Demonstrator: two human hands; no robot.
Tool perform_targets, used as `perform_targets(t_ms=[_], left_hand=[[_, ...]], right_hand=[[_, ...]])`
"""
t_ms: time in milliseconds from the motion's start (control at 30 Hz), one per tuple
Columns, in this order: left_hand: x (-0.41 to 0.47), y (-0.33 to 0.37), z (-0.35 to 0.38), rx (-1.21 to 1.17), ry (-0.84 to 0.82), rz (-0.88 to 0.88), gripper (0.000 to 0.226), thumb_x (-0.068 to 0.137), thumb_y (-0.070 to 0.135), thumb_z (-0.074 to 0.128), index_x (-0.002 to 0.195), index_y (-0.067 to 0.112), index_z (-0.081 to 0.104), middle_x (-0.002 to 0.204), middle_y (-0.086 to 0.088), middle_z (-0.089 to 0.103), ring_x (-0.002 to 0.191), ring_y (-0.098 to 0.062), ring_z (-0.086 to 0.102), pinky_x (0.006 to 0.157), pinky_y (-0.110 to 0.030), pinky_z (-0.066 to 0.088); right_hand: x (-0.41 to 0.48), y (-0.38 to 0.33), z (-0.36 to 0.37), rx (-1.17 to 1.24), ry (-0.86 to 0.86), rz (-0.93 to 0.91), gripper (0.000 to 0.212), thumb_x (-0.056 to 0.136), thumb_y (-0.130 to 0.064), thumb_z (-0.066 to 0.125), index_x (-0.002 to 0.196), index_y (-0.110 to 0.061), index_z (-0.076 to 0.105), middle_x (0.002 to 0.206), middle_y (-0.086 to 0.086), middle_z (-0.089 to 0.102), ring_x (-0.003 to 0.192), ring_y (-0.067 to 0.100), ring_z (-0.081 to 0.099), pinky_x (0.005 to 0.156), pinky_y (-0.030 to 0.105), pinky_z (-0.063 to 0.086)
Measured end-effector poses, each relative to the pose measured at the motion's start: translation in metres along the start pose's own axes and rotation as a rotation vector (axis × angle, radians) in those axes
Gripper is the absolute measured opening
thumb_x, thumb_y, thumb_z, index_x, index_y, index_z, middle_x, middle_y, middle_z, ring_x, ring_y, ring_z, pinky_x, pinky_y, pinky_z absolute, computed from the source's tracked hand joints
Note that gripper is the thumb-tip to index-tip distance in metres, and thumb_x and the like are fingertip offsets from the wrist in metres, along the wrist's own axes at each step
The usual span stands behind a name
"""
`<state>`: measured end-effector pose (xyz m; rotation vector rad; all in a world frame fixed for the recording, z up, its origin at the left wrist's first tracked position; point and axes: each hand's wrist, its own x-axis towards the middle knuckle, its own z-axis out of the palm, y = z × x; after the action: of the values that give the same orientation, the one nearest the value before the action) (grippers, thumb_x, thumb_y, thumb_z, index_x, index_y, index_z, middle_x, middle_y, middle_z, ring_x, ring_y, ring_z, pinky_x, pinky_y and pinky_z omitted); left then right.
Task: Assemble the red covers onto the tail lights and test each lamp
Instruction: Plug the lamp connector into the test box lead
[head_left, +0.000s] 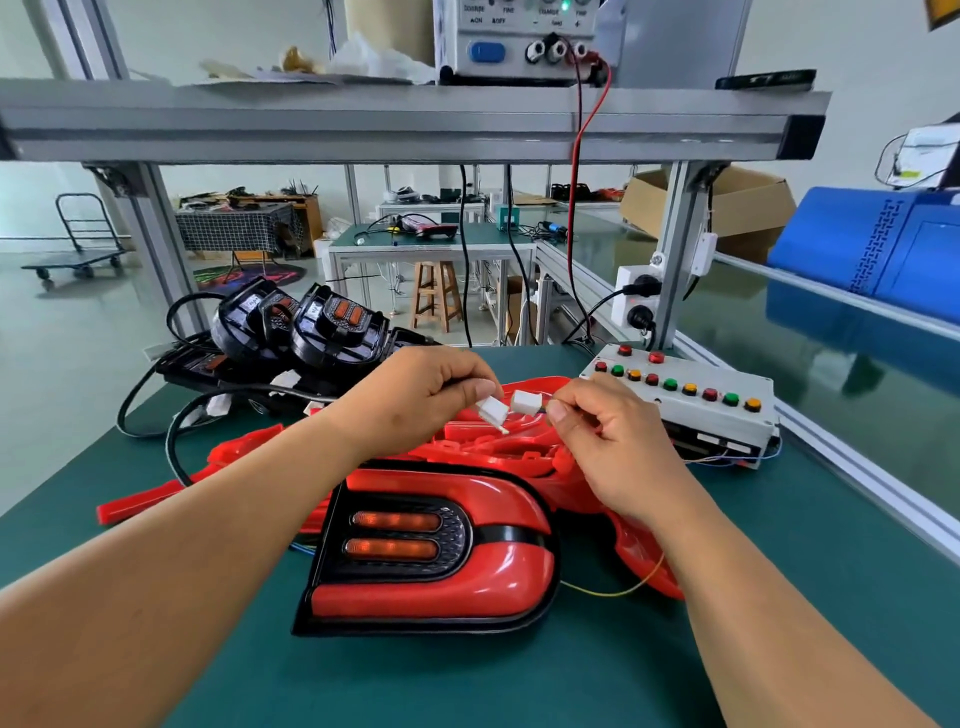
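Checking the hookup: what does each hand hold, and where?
Left hand pinches left connector by its body; right hand pinches right connector at its wire end.

Forearms extended, left hand (421, 395) pinches left connector (492, 411), right hand (608, 441) pinches right connector (525, 401).

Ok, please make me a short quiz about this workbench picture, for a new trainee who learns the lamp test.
1. True or false: the tail light nearest the person has no red cover yet.
2. What does each hand, the left hand and the right hand, pinch? A) a white connector B) a red cover C) a push button
3. Fill in: the button box stands on the table on the person's ____ side.

Key
1. False: its red cover is on.
2. A; the right hand's connector is a second one.
3. right
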<state>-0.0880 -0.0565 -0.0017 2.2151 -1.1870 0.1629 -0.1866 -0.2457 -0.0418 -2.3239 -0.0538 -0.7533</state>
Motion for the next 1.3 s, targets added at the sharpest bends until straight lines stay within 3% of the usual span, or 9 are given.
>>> perform_targets(t_ms=[367,467,567,667,733,933,1067,1167,1300], left_hand=[[0.0078,0.0025,0.0077,-0.07,0.09,-0.03,0.018,0.096,0.028,0.055,0.084,0.037,0.063,0.084,-0.007,0.069,0.08,-0.026,0.062,0.074,-0.038,0.049],[0.0087,0.0029,0.0077,-0.091,0.098,-0.031,0.017,0.095,0.031,0.056,0.082,0.04,0.063,0.084,-0.002,0.07,0.081,-0.024,0.064,0.075,-0.036,0.05],[0.0079,0.002,0.0074,-0.17,0.04,-0.055,0.011,0.088,0.042,0.062,0.088,0.033,0.068,0.088,-0.006,0.071,0.084,-0.029,0.065,0.078,-0.04,0.053],[0.0049,0.0031,0.0067,-0.245,-0.031,-0.023,0.015,0.081,0.034,0.073,0.093,0.04,0.066,0.092,0.002,0.07,0.081,-0.014,0.064,0.073,-0.026,0.052],[0.0053,-0.0006,0.0068,-0.125,0.019,0.029,0.022,0.083,0.027,0.074,0.092,0.045,0.064,0.092,0.006,0.065,0.08,-0.005,0.059,0.073,-0.017,0.047],[0.0049,0.0003,0.01,-0.015,0.127,0.109,0.033,0.091,0.027,0.064,0.123,0.032,0.061,0.085,0.002,0.063,0.076,-0.005,0.056,0.073,-0.017,0.046],[0.0078,0.001,0.0099,0.014,0.106,0.058,0.013,0.097,0.028,0.052,0.096,0.031,0.065,0.074,0.014,0.062,0.07,0.001,0.058,0.064,-0.014,0.042],[0.0096,0.0034,0.0105,0.016,0.093,0.051,0.035,0.099,0.029,0.047,0.065,0.038,0.051,0.059,0.016,0.056,0.055,-0.001,0.052,0.055,-0.012,0.037],[0.0104,0.0052,0.0095,-0.002,0.058,0.062,0.039,0.099,0.03,0.048,0.061,0.04,0.049,0.057,0.018,0.056,0.057,-0.013,0.055,0.059,-0.023,0.043]], right_hand=[[-0.0007,0.0024,0.0039,-0.008,0.041,-0.021,0.023,0.096,-0.021,0.058,0.078,-0.035,0.052,0.078,-0.002,0.054,0.08,0.017,0.049,0.085,0.049,0.043],[-0.0011,0.0025,0.0064,-0.066,0.079,-0.002,0.016,0.093,-0.034,0.05,0.077,-0.035,0.053,0.077,-0.004,0.053,0.079,0.015,0.046,0.08,0.04,0.036],[-0.0012,0.0026,0.0077,-0.143,0.134,0.026,0.025,0.087,-0.039,0.044,0.079,-0.026,0.063,0.076,-0.005,0.053,0.079,0.016,0.046,0.077,0.037,0.032],[-0.001,0.0024,0.0066,-0.148,0.161,0.037,0.028,0.087,-0.039,0.045,0.082,-0.022,0.066,0.078,-0.002,0.056,0.081,0.02,0.051,0.078,0.04,0.036],[-0.0011,0.0019,0.0073,-0.136,0.154,0.039,0.028,0.087,-0.039,0.046,0.082,-0.021,0.067,0.078,-0.002,0.057,0.081,0.021,0.052,0.079,0.041,0.038],[0.0,0.0041,0.0076,0.022,0.196,0.052,0.021,0.096,-0.022,0.058,0.077,-0.029,0.056,0.078,-0.003,0.057,0.083,0.023,0.054,0.085,0.052,0.044],[-0.0001,0.0035,0.0069,0.026,0.198,0.027,0.02,0.096,-0.02,0.059,0.078,-0.029,0.056,0.079,0.0,0.057,0.082,0.022,0.053,0.085,0.053,0.044],[0.0001,0.0055,0.0083,-0.03,0.198,-0.007,0.015,0.095,-0.02,0.06,0.082,-0.021,0.065,0.079,0.004,0.057,0.081,0.023,0.053,0.083,0.052,0.044],[0.0016,0.0066,0.0085,-0.089,0.192,-0.008,0.024,0.094,-0.033,0.05,0.084,-0.02,0.067,0.08,0.0,0.056,0.081,0.018,0.049,0.08,0.043,0.04]])
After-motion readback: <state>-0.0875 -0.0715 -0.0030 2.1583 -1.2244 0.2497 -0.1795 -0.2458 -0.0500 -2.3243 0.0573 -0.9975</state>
